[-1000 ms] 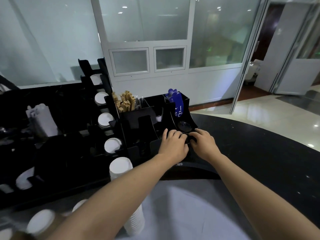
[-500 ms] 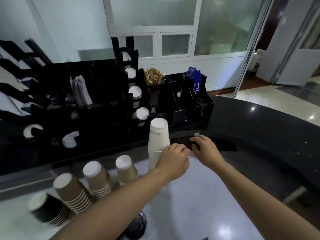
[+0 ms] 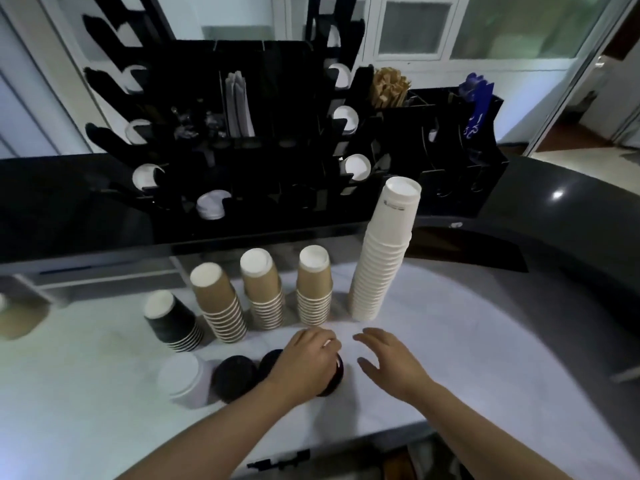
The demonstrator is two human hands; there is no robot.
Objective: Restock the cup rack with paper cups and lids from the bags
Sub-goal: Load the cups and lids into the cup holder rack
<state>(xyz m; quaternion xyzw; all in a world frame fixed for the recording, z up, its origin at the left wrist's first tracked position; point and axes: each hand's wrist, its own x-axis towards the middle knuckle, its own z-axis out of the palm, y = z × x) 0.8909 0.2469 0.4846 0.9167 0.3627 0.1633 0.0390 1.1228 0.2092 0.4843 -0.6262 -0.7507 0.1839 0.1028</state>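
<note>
My left hand (image 3: 304, 362) lies over a stack of black lids (image 3: 335, 377) on the white counter, with its fingers curled round the stack's top. Just to the right, my right hand (image 3: 389, 363) hovers with fingers spread and holds nothing. Two more black lid stacks (image 3: 233, 377) and a white lid stack (image 3: 183, 379) sit to the left. Behind them stand a tall white cup stack (image 3: 384, 258), three brown cup stacks (image 3: 263, 292) and a black cup stack (image 3: 173, 320). The black cup rack (image 3: 277, 98) stands on the dark ledge beyond, with white lids (image 3: 356, 166) in several slots.
The rack's right section holds brown stirrers (image 3: 388, 86) and blue packets (image 3: 476, 95). White napkins (image 3: 239, 105) stand in a middle compartment. A dark curved counter (image 3: 554, 237) runs to the right. The white counter's front edge (image 3: 381, 441) is close below my arms.
My hands have drawn back from the rack's right compartment down to the white counter. The left hand has come down onto a black lid stack, and the view has tilted down.
</note>
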